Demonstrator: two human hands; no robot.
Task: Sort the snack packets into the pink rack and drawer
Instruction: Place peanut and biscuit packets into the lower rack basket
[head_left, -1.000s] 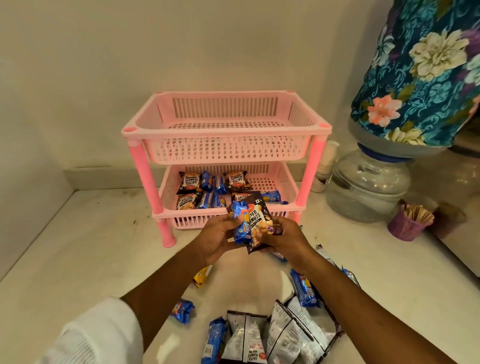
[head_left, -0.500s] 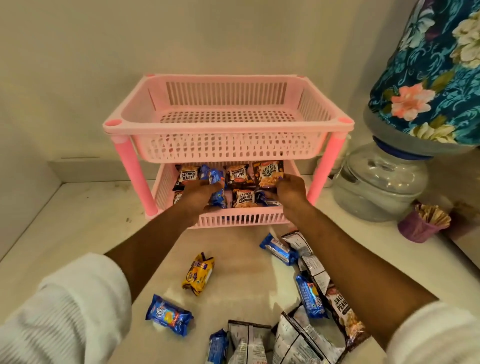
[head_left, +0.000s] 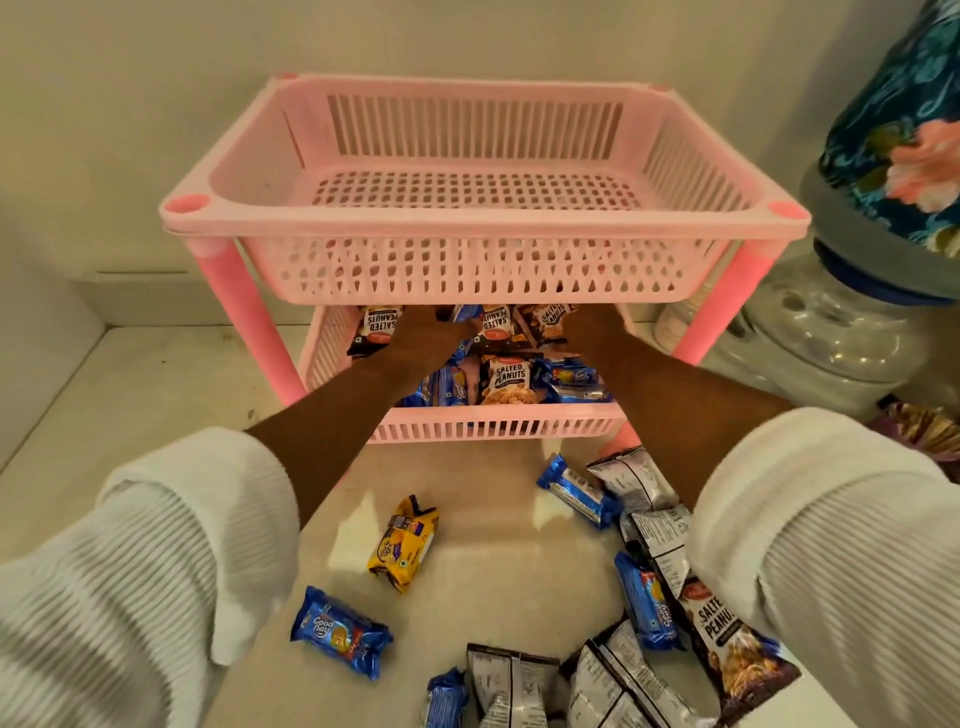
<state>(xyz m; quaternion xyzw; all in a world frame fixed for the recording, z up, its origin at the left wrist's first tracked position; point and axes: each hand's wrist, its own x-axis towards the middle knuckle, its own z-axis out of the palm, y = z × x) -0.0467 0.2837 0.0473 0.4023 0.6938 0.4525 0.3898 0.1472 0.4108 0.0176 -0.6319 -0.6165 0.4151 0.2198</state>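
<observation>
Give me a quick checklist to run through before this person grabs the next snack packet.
1. Left hand free of packets: cannot tell, fingers hidden under the top basket.
2. Right hand free: cannot tell, likewise.
3. Room in the lower basket: ok, the front corner looks open.
4. Top basket usable: ok, nothing in it.
5. Packets left on the counter: ok, the yellow packet lies apart, easy to take.

"SALTED PEANUTS" read on a black packet (head_left: 506, 378) in the lower basket (head_left: 498, 423), the same words upside down on packets (head_left: 378, 323) behind it, "Good Day" on a blue packet (head_left: 340, 630) on the counter, "SALTE PEANU" on a black counter packet (head_left: 727, 636)
</observation>
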